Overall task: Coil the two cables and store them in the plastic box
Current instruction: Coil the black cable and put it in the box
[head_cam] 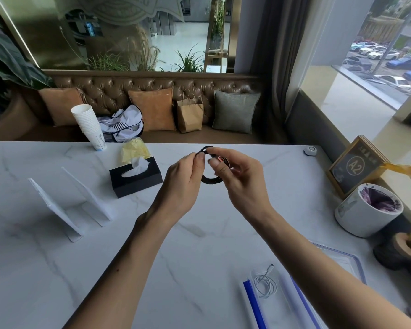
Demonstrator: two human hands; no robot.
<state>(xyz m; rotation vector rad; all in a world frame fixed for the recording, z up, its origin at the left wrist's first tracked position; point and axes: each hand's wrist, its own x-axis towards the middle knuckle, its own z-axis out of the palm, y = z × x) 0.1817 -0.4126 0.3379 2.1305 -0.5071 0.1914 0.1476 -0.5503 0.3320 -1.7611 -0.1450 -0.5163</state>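
Black cable (pixel 210 180) wound into small tight ring, held up above marble table (pixel 57 269), mid-frame. Left hand (pixel 184 184) pinches ring's top-left w/ thumb + forefinger. Right hand (pixel 241 176) grips ring's right side, orange-tipped plug at thumb. Clear plastic box (pixel 266 302) w/ blue rim, near-right on table: white cable (pixel 266 283) coiled inside. Lid (pixel 347 260) just behind the box.

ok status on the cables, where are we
Both hands, left and right, in a grip on the black cable, coiled, held above the table. White cable already coiled in the plastic box. Nothing in the way.
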